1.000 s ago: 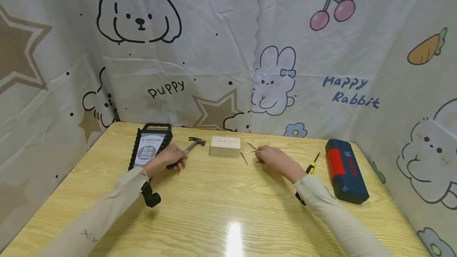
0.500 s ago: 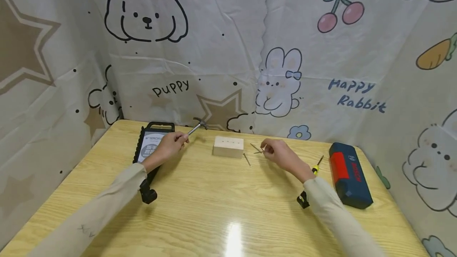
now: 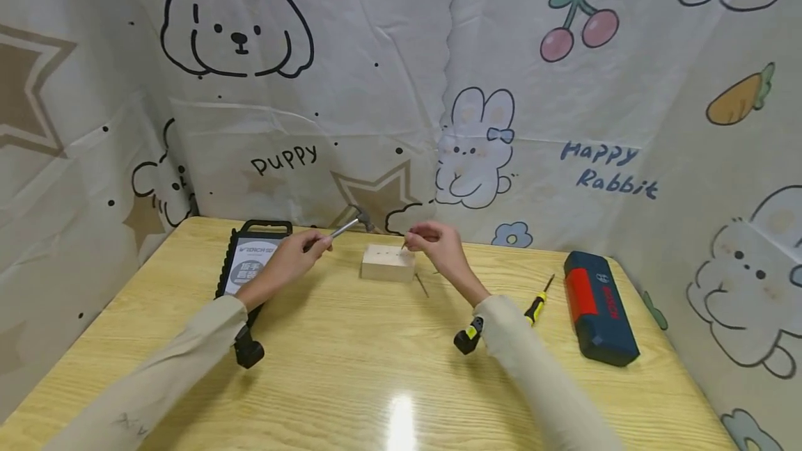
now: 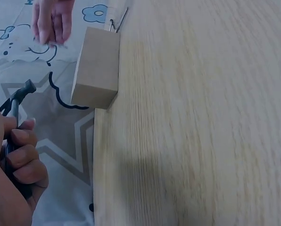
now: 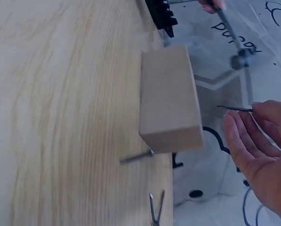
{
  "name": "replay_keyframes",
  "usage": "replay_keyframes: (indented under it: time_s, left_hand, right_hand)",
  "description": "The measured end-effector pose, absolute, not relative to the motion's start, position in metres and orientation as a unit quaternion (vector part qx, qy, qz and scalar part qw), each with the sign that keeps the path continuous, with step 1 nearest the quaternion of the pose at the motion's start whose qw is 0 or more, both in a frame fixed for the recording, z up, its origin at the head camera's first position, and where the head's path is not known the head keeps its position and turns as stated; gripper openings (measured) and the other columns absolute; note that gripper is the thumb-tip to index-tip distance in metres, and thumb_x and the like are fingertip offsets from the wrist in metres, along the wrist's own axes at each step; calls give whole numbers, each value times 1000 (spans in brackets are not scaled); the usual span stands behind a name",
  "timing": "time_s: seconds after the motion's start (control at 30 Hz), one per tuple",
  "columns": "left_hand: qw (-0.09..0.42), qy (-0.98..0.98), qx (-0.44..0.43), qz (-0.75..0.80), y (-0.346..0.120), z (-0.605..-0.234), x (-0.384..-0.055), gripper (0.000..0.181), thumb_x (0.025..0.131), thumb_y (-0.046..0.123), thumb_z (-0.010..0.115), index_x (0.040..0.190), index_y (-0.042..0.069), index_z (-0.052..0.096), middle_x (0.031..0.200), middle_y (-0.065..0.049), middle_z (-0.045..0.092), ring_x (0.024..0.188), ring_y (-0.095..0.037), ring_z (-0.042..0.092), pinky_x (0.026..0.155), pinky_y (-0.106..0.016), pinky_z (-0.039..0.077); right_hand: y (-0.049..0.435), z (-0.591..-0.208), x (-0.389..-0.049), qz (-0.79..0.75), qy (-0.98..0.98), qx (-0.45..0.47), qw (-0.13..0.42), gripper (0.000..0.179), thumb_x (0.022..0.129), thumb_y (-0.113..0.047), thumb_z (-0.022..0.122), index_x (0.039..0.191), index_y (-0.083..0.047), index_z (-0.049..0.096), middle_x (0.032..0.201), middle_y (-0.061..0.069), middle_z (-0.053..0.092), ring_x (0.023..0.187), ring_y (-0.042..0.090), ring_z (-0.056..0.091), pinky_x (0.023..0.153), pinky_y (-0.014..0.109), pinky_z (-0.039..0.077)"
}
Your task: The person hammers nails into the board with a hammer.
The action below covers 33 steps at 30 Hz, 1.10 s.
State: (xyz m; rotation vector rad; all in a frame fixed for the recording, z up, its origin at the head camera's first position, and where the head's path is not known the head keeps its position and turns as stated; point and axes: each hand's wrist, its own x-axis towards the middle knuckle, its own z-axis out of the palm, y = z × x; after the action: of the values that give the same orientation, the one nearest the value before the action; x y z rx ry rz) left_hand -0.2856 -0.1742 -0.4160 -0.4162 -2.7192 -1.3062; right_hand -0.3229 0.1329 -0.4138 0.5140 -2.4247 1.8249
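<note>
My left hand [image 3: 294, 256] grips a claw hammer [image 3: 351, 224] by its dark handle, with the hammer's head raised to the left of a pale wooden block [image 3: 387, 272]. Small dark holes run along the block's top. Over the block's right end, my right hand [image 3: 441, 245] pinches a nail between thumb and fingers; the right wrist view shows this nail [image 5: 231, 108] with its point toward the block's top face. Beside the block lie several loose nails, one close against its side [image 5: 136, 157] and others a little farther off [image 5: 154, 212].
A black wrench set case [image 3: 248, 262] lies at the left, partly behind my left forearm. To the right are a yellow and black screwdriver [image 3: 537, 305] and a dark blue and red Bosch case [image 3: 600, 312]. A printed cloth hangs behind the table.
My left hand has lifted the hammer off the table. My right hand has moved left from the loose nails to over the block, with a nail pinched in it.
</note>
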Motion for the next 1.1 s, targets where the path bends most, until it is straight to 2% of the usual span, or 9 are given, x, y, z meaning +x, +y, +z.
replay_keyframes:
  time_s: [0.1,0.2,0.4,0.47,0.63,0.77,0.97,1.1]
  left_hand:
    - [53,-890,-134,-432,-168,-415,-288,32,112,31,54,111,5,72,77,-4,54,60,-18,40,60,-33,37]
    - [56,-890,-132,-432,-164,-416,-290,32,111,30,55,111,4,73,76,-3,54,60,-18,40,61,-33,37]
    - [61,-891,-130,-430,-158,-418,-292,29,110,30,57,108,6,75,74,-1,52,59,-16,40,58,-31,35]
    - [64,-888,-133,-435,-155,-418,-293,29,110,30,58,108,6,75,73,-1,52,59,-15,40,57,-30,35]
    - [71,-886,-142,-436,-148,-416,-294,30,109,31,59,109,6,76,74,-1,51,60,-15,40,57,-30,34]
    - [85,-881,-152,-439,-141,-411,-293,31,110,36,58,110,9,75,73,-1,50,59,-16,39,57,-31,35]
    - [145,-864,-198,-439,-127,-407,-296,29,110,35,58,110,12,74,69,-1,52,56,-15,42,55,-30,36]
    - [157,-890,-233,-358,-123,-411,-300,27,109,30,59,110,10,77,62,4,48,49,-10,36,51,-27,31]
  right_hand:
    - [128,-418,-327,567,-804,171,47,21,101,-2,68,115,13,69,106,26,74,89,25,75,84,37,62]
    - [130,-421,-327,530,-828,172,62,17,100,-2,69,112,9,71,102,22,75,88,24,73,82,37,61]
    - [134,-422,-324,516,-833,188,56,14,101,0,67,110,9,71,100,23,74,88,34,73,85,52,60]
    - [134,-423,-325,511,-834,198,56,14,101,0,68,110,9,71,100,23,74,87,34,73,85,53,59]
    - [131,-428,-327,501,-838,202,72,13,100,-2,70,108,8,73,100,21,75,88,32,74,83,40,61]
    - [131,-434,-326,529,-823,192,76,15,99,-2,71,109,8,73,105,23,75,94,33,74,84,29,60]
    - [132,-445,-324,580,-792,176,72,18,99,-4,72,113,7,73,109,22,75,97,29,74,86,25,58]
    - [132,-449,-324,585,-788,175,77,21,99,-7,73,116,6,72,112,21,74,101,29,74,90,27,58]
